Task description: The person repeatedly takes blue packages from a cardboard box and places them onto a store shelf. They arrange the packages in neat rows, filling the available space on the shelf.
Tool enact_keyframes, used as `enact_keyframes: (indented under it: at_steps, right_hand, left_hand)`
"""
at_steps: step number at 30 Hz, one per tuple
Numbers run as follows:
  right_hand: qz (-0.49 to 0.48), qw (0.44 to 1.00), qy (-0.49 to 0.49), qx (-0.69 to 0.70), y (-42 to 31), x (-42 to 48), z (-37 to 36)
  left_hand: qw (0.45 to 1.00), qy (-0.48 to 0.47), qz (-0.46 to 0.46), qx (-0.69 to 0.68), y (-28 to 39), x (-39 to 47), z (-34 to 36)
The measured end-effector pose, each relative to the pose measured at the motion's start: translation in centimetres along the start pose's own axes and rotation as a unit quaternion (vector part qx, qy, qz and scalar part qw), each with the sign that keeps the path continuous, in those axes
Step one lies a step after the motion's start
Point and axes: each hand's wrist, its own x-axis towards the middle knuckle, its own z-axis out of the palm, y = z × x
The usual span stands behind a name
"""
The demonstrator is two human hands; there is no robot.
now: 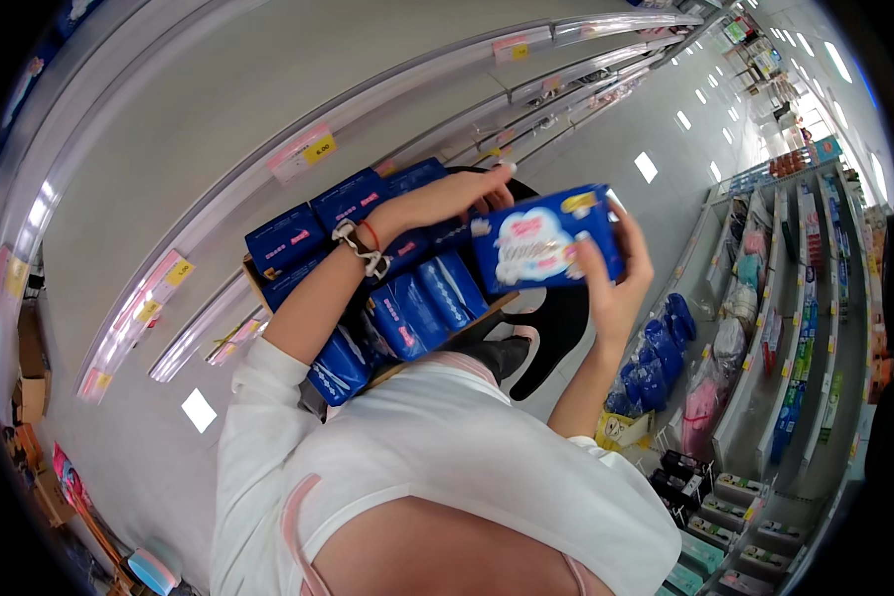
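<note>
My right hand grips a blue soft-wrapped package at its right end, thumb across the printed front. The package is tilted and held above an open cardboard carton. Close to its upper left corner is my left hand, fingers loosely bent and thumb apart, with nothing visible in it. Several similar blue packages fill the carton in front of my waist. My left forearm passes over them and hides some.
Tiered shelves with price-tag rails run along the left and ahead. A black curved object lies beyond the carton. On the right, stocked shelves and blue slippers line the tiled aisle. A blue-and-pink basin sits at lower left.
</note>
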Motion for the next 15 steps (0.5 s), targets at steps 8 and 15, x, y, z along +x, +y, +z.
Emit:
enact_keyframes:
  at_steps: [8,15]
  right_hand:
    - [0.09,0.954,0.007,0.286,1.3,0.0,1.4]
    - [0.04,0.938,0.005,0.345,-0.3,1.6,3.1]
  left_hand:
    - [0.965,0.047,0.092,-0.242,1.2,-1.9,-1.0]
    - [0.936,0.084,0.119,-0.319,0.2,-2.7,-2.0]
